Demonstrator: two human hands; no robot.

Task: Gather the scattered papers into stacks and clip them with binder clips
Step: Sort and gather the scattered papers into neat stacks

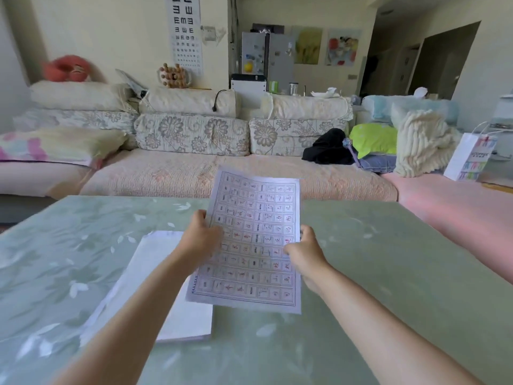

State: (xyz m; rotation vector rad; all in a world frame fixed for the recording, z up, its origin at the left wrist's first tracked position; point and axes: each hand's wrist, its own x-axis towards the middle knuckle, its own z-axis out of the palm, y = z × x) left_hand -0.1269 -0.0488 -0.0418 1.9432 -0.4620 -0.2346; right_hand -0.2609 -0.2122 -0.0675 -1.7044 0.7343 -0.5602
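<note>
2 hands, L hand [200, 238] & R hand [304, 252] gripping printed sheet [256, 240] edges

**Things Around the Room**

A green table [388, 273] with flower shapes stands before a long sofa [222, 173]. A red soft toy [69, 68] sits up top (far left). An eye chart [184, 31] hangs on the wall. A white bag [469, 159] stands beside a fluffy pillow [419, 143].

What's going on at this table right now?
A person holds a printed sheet with a grid of characters above the green table. The left hand grips its left edge and the right hand grips its right edge. A stack of white papers lies on the table, partly under the left forearm. No binder clip is in view, so nothing appears to be clipped yet.
</note>
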